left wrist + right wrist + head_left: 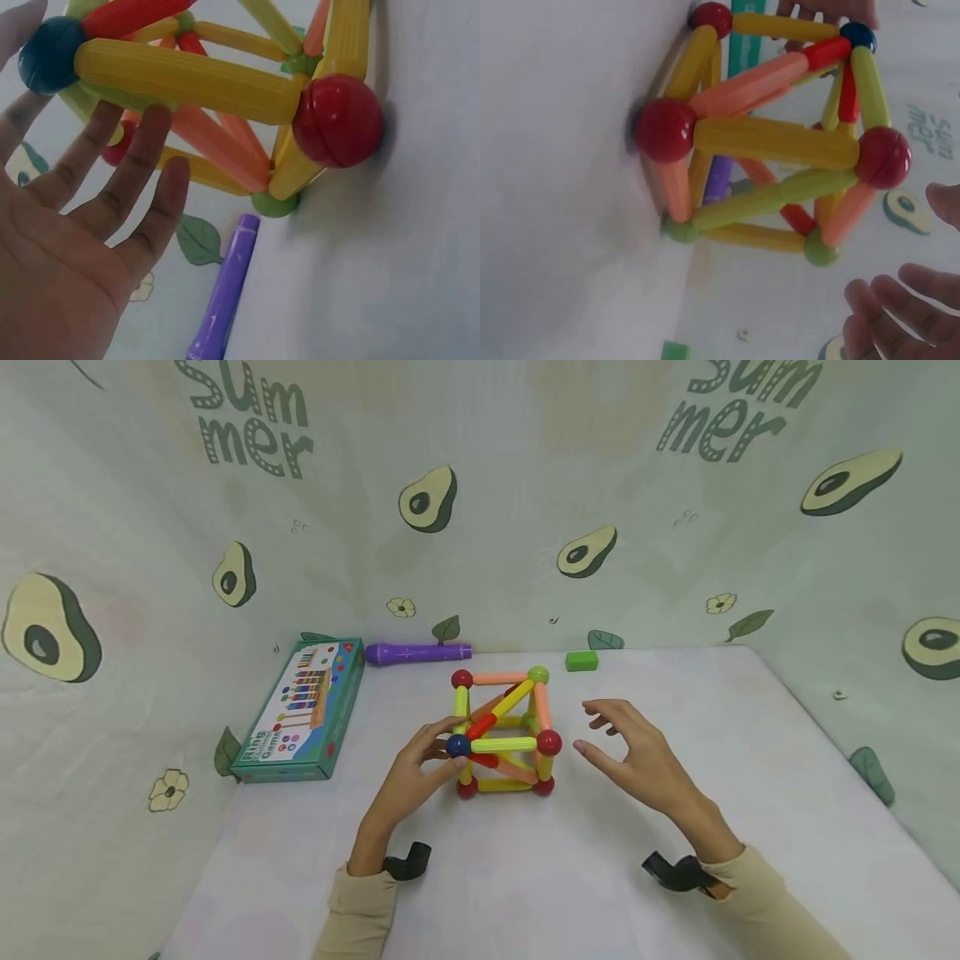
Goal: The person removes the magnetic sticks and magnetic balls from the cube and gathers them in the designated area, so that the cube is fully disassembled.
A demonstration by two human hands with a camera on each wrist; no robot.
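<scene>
A cube frame of magnetic rods and balls (504, 745) stands upright on the table, with diagonal rods across its faces. Its rods are yellow, lime, orange and red; most corner balls are red or green. My left hand (411, 777) pinches the blue corner ball (458, 745) between thumb and index finger. In the left wrist view, the other fingers of that hand (67, 247) reach out beside the rods. To the right of the cube, my right hand (645, 764) is held apart from it, fingers loosely bent, thumb spread, holding nothing.
A green toy box (300, 710) lies at the left of the table. At the back edge are a purple microphone-shaped stick (420, 653) and a small green block (582, 661). Avocado-printed cloth (495, 593) hangs behind the table.
</scene>
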